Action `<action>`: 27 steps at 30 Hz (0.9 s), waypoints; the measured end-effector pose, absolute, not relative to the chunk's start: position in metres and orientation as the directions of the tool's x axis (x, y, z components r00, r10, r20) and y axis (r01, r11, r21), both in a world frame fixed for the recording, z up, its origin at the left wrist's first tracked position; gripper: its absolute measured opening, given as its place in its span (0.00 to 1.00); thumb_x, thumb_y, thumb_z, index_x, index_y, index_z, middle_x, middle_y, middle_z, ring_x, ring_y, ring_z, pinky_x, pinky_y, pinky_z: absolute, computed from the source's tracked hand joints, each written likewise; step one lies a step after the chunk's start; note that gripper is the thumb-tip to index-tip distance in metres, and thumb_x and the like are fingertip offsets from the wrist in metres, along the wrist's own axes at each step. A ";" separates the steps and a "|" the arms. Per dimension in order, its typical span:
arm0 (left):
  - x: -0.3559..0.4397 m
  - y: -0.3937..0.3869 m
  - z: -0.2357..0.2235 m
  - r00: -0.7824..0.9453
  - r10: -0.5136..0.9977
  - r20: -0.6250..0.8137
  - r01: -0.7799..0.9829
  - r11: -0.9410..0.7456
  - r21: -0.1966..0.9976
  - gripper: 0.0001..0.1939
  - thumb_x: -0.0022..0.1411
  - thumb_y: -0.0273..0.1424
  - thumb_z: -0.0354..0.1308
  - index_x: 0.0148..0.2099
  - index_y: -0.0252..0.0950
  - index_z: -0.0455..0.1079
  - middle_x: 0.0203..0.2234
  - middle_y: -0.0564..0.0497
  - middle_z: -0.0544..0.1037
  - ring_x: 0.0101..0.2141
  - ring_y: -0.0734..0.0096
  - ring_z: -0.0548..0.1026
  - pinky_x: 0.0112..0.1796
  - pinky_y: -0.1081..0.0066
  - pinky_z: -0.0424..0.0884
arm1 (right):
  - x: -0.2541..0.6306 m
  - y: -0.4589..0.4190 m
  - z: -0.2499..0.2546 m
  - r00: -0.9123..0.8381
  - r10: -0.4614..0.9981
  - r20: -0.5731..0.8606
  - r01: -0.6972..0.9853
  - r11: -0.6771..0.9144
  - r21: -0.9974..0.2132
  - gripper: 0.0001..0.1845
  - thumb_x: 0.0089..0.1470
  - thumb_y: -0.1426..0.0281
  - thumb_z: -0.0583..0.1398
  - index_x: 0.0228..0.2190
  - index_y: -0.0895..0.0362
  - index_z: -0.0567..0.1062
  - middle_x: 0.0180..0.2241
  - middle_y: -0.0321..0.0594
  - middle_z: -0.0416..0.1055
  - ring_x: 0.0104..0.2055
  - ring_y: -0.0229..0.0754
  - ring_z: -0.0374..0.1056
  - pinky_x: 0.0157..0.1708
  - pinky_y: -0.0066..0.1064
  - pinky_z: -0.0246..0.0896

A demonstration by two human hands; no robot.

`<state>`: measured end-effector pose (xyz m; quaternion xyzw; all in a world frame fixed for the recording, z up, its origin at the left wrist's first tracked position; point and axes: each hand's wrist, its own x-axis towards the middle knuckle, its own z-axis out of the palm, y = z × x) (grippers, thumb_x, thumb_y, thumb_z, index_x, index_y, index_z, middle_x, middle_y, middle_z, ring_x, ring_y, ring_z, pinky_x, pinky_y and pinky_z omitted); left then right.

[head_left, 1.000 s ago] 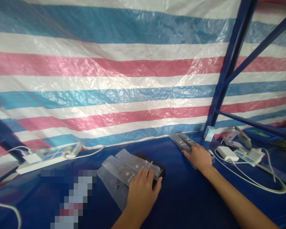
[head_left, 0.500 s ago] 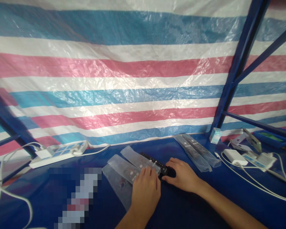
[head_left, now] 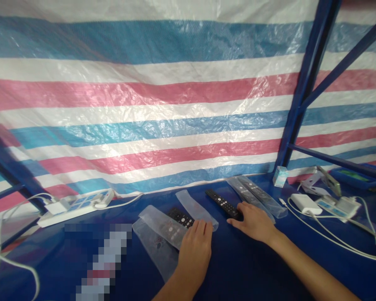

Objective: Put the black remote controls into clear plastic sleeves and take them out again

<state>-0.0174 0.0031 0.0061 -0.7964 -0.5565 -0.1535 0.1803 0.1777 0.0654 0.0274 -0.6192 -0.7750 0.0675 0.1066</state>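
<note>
A striped sheet [head_left: 175,104] hangs behind a blue table [head_left: 253,276], where a person's right hand [head_left: 255,221] grasps a black remote [head_left: 221,202] by its near end, the far end pointing away and leftward from the fingers. Left of that remote, the left hand [head_left: 196,240] rests palm down on plastic bags [head_left: 156,217]; whether it grips anything cannot be told. Just right of the remote lie two bagged remotes [head_left: 250,195]; farther right stands a box [head_left: 280,177].
</note>
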 end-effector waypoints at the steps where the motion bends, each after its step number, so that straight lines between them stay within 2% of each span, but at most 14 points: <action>1: -0.014 0.004 0.008 0.338 0.847 0.410 0.941 -0.318 -0.118 0.16 0.60 0.17 0.47 0.43 0.37 0.71 0.33 0.49 0.74 0.36 0.65 0.73 0.37 0.69 0.70 | 0.177 0.067 0.027 -0.202 0.975 0.092 0.944 0.219 -0.246 0.18 0.52 0.54 0.58 0.31 0.57 0.72 0.36 0.46 0.74 0.39 0.50 0.71 0.33 0.34 0.57; 6: -0.001 0.010 0.024 0.288 0.941 0.176 0.956 -0.274 -0.102 0.15 0.58 0.16 0.47 0.39 0.35 0.71 0.34 0.47 0.74 0.37 0.64 0.73 0.38 0.67 0.70 | 0.176 0.071 0.026 -0.156 0.987 0.036 0.932 0.159 -0.327 0.21 0.52 0.51 0.56 0.30 0.56 0.72 0.35 0.45 0.76 0.39 0.50 0.72 0.31 0.33 0.57; 12: 0.004 0.020 0.032 0.231 0.971 0.067 0.972 -0.228 -0.046 0.15 0.60 0.17 0.46 0.41 0.33 0.71 0.38 0.44 0.75 0.41 0.62 0.73 0.40 0.67 0.68 | 0.174 0.073 0.027 -0.130 0.990 0.055 0.945 0.140 -0.295 0.18 0.51 0.55 0.57 0.31 0.56 0.75 0.36 0.47 0.77 0.40 0.51 0.73 0.32 0.33 0.59; 17: 0.000 0.037 0.042 0.142 0.989 0.038 0.989 -0.143 0.030 0.14 0.65 0.23 0.45 0.43 0.32 0.72 0.38 0.43 0.76 0.42 0.62 0.74 0.42 0.67 0.67 | 0.186 0.067 0.043 -0.106 0.993 0.058 0.941 0.118 -0.316 0.20 0.51 0.53 0.56 0.25 0.56 0.76 0.29 0.46 0.77 0.35 0.50 0.73 0.28 0.31 0.55; 22: -0.007 0.058 0.053 0.084 0.996 0.011 0.987 -0.085 0.136 0.12 0.65 0.27 0.48 0.40 0.32 0.73 0.37 0.43 0.78 0.40 0.62 0.76 0.40 0.68 0.66 | 0.222 0.058 0.068 -0.252 0.968 0.005 0.857 0.225 -0.464 0.22 0.50 0.53 0.55 0.16 0.56 0.69 0.18 0.36 0.66 0.22 0.38 0.62 0.22 0.29 0.45; 27: -0.013 0.073 0.053 0.065 0.998 0.019 0.975 -0.067 0.213 0.11 0.64 0.28 0.50 0.38 0.33 0.74 0.35 0.43 0.78 0.39 0.63 0.77 0.39 0.69 0.66 | 0.241 0.051 0.080 -0.359 0.931 -0.070 0.755 0.246 -0.607 0.22 0.46 0.53 0.57 0.14 0.56 0.65 0.16 0.32 0.57 0.21 0.34 0.53 0.21 0.28 0.41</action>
